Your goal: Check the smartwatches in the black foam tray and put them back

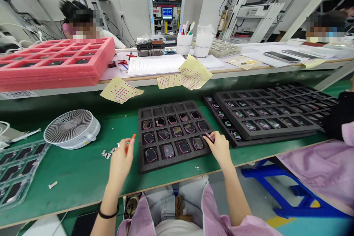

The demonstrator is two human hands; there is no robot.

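Note:
A black foam tray point(169, 109) lies on the green table in front of me. Its back row shows bare pockets, and most others hold square purple-rimmed watch cases point(168, 150). At the tray's right edge my right hand point(221, 151) pinches a purple-rimmed watch case point(208, 137), tilted nearly edge-on. Left of the tray, my left hand point(121, 160) is raised with its fingers closed on a thin orange tool point(134, 136). The tool's kind is not clear, as the fingers cover most of it.
More black foam trays point(276, 132) overlap at the right. Beside them sits a person in a pink sleeve point(318, 166). A white fan point(72, 129), small white scraps point(106, 154) and a clear plastic tray point(22, 177) are at the left. Pink foam point(95, 70) stands on the raised shelf.

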